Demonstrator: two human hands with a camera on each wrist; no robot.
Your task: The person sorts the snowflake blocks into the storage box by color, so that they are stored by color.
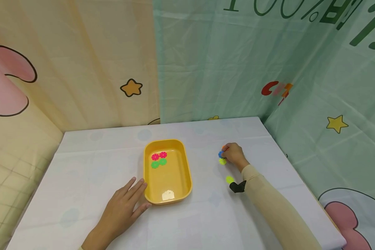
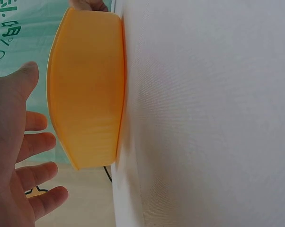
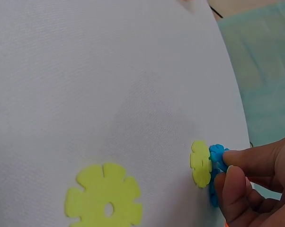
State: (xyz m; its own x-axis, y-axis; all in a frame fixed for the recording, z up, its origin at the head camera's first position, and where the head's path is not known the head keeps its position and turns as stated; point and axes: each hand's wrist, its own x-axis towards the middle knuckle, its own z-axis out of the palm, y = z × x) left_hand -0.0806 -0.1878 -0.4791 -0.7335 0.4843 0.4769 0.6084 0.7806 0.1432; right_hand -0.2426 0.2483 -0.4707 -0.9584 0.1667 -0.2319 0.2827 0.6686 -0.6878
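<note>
A yellow tray [image 1: 183,173] holds two pink flower-shaped pieces [image 1: 159,156] and two green ones [image 1: 159,163]. My left hand [image 1: 120,208] lies beside its lower left rim, fingers straight and the tips at the edge; in the left wrist view the hand [image 2: 14,151] has nothing in it. To the right of the tray, my right hand [image 1: 235,154] pinches a blue flower piece [image 3: 218,153] between thumb and forefinger. Against the blue is a yellow-green flower piece [image 3: 200,163]. An orange piece [image 1: 224,147] shows partly behind the fingers.
Nearer me lies another yellow-green flower piece [image 1: 229,179], close to the black strap [image 1: 237,187] at the right wrist. The white-covered table [image 1: 81,173] meets printed curtains [image 1: 206,69] at the back and right.
</note>
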